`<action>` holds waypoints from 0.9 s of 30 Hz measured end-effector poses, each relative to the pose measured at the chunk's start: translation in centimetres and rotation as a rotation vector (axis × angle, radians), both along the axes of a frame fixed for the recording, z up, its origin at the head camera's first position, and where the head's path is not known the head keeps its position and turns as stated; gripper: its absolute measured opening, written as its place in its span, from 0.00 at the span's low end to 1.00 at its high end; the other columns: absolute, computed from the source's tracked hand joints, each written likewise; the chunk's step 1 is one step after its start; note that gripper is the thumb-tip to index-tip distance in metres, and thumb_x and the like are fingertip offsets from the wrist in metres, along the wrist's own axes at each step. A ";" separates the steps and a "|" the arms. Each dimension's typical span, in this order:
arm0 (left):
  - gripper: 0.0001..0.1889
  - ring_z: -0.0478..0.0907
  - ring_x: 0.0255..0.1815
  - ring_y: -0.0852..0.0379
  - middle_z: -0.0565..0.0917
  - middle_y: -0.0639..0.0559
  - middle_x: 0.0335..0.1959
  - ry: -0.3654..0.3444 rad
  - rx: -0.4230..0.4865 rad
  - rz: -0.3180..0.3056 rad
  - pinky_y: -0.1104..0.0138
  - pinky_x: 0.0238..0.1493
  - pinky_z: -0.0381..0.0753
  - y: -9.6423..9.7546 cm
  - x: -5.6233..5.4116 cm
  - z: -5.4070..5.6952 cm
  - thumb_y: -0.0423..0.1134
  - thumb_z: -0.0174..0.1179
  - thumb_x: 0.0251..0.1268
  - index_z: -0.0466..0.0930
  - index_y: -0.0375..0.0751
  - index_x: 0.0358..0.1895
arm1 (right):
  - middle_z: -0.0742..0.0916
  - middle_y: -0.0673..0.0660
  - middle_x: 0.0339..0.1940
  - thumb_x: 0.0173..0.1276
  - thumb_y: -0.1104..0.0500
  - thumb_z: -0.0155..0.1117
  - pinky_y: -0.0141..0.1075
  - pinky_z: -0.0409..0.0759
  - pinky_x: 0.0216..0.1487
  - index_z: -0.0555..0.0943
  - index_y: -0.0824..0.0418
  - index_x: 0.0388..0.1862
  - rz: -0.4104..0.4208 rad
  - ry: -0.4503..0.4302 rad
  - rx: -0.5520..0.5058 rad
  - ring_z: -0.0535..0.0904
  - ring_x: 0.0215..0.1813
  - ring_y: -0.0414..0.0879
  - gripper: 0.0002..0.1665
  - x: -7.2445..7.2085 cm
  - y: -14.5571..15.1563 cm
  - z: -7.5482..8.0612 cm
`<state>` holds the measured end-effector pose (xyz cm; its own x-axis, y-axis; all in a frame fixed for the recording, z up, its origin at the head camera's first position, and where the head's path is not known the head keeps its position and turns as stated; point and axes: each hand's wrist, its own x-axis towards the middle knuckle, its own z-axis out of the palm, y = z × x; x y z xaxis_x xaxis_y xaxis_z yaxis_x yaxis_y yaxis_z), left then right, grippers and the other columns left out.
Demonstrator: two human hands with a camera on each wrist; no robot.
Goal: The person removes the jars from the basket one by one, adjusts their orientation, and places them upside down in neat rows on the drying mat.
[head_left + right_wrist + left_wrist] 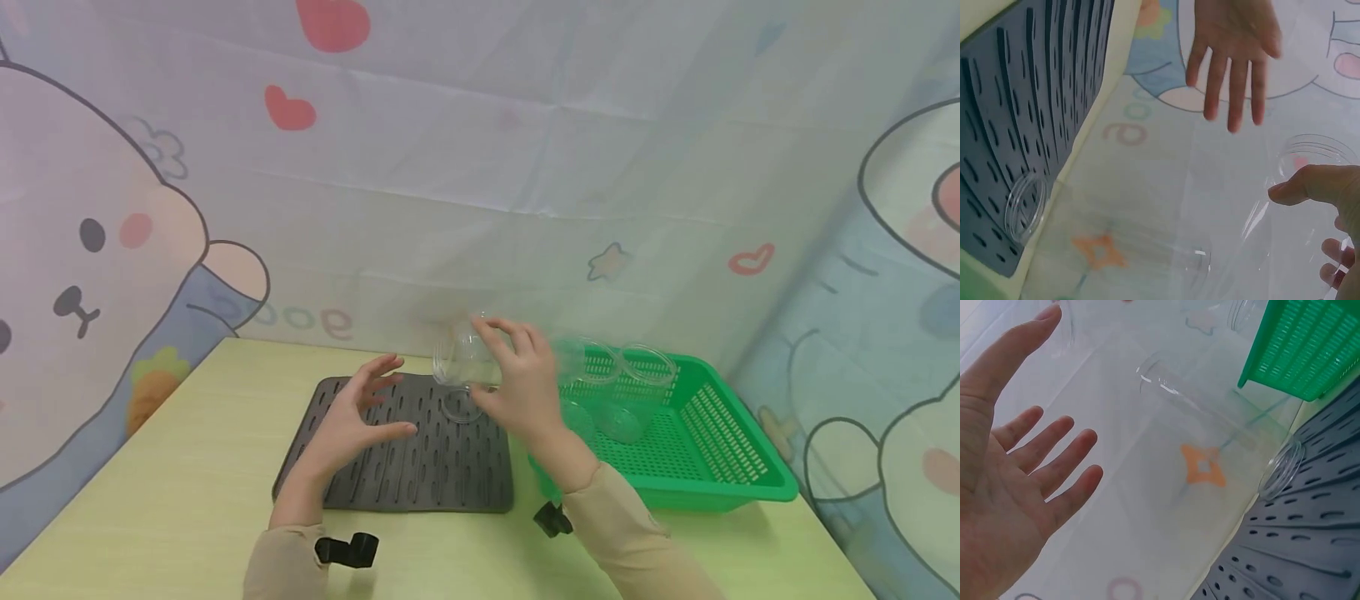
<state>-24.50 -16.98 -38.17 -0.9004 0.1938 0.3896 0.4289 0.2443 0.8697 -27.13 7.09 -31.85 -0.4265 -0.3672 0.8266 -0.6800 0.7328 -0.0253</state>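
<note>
My right hand (525, 379) grips a clear cylindrical cup (480, 367) from above and tips it onto its side, its ringed end facing left. In the right wrist view the thumb (1304, 184) lies along this cup. A second clear cup (1210, 415) stands on the dark grey slotted mat (405, 492), its ringed end down; in the head view the held cup overlaps much of it. My left hand (348, 425) hovers above the mat's left part, fingers spread, holding nothing. The left wrist view shows its bare palm.
A green perforated basket (757, 492) sits right of the mat, with more clear cups (622, 423) upright inside at its left end. Both rest on a pale yellow table (172, 467). A cartoon-printed cloth (465, 183) hangs right behind the table's far edge.
</note>
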 end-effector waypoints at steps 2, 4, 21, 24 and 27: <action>0.50 0.62 0.74 0.42 0.61 0.46 0.76 0.008 0.015 -0.026 0.42 0.71 0.64 0.4 0.0 0.3 0.34 0.73 0.53 0.51 0.51 0.77 | 0.81 0.59 0.57 0.41 0.61 0.81 0.52 0.77 0.57 0.77 0.57 0.65 -0.017 -0.001 0.045 0.74 0.59 0.58 0.46 0.3 -0.6 -0.3; 0.51 0.62 0.73 0.40 0.60 0.45 0.76 0.017 0.029 -0.048 0.42 0.70 0.65 0.7 0.1 0.5 0.33 0.73 0.53 0.50 0.50 0.78 | 0.81 0.58 0.58 0.41 0.60 0.81 0.52 0.76 0.58 0.76 0.56 0.65 -0.022 -0.007 0.082 0.74 0.59 0.57 0.47 0.6 -1.1 -0.7; 0.50 0.61 0.73 0.38 0.57 0.41 0.76 -0.047 0.058 -0.030 0.44 0.68 0.70 1.3 0.3 0.8 0.35 0.71 0.56 0.48 0.52 0.78 | 0.81 0.54 0.58 0.40 0.63 0.80 0.49 0.76 0.58 0.78 0.51 0.64 -0.057 0.021 0.194 0.75 0.59 0.53 0.46 1.3 -3.5 -2.7; 0.50 0.60 0.74 0.38 0.57 0.41 0.76 -0.066 0.048 -0.017 0.44 0.67 0.71 1.4 0.4 0.8 0.36 0.71 0.56 0.49 0.52 0.78 | 0.82 0.54 0.56 0.40 0.62 0.79 0.47 0.76 0.58 0.78 0.50 0.63 -0.074 0.067 0.220 0.75 0.58 0.51 0.45 1.3 -3.6 -3.0; 0.49 0.60 0.74 0.38 0.57 0.40 0.75 -0.083 0.040 -0.006 0.46 0.67 0.72 1.5 0.4 0.8 0.38 0.72 0.56 0.50 0.52 0.78 | 0.82 0.54 0.56 0.39 0.61 0.80 0.45 0.76 0.58 0.78 0.51 0.62 -0.077 0.104 0.239 0.75 0.57 0.51 0.44 1.3 -3.7 -3.3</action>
